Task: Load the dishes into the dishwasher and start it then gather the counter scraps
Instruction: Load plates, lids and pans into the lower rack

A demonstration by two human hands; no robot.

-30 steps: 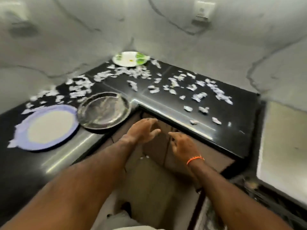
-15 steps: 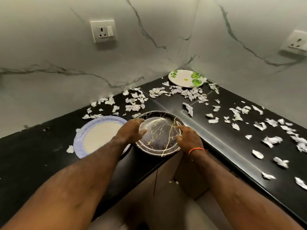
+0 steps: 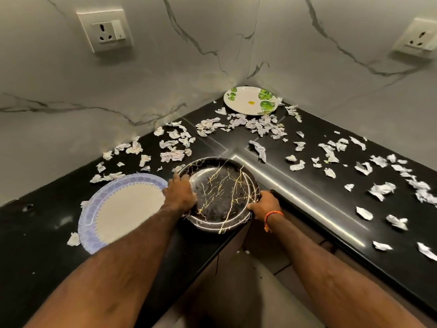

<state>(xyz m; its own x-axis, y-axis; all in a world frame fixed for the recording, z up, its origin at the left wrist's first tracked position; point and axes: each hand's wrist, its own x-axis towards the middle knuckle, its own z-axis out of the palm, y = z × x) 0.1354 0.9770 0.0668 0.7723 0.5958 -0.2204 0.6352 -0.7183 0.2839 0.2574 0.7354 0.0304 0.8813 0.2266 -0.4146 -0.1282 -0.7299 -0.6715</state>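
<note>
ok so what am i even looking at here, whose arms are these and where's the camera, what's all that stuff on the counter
There is no machine here. The camera sits on a person's head and looks forward and down, so the two arms coming up from the bottom edge are that person's own.

They stand at the inner corner of a black counter with marble-look walls behind. Both hands grip one dish: the left hand and the right hand, which has an orange band at the wrist, hold opposite rims of a dark plate with gold veins.

Beside it on the left lies a blue-rimmed plate. A white plate with green leaves sits far back in the corner. Torn paper scraps are strewn over the counter. Two wall sockets are set in the walls.
</note>
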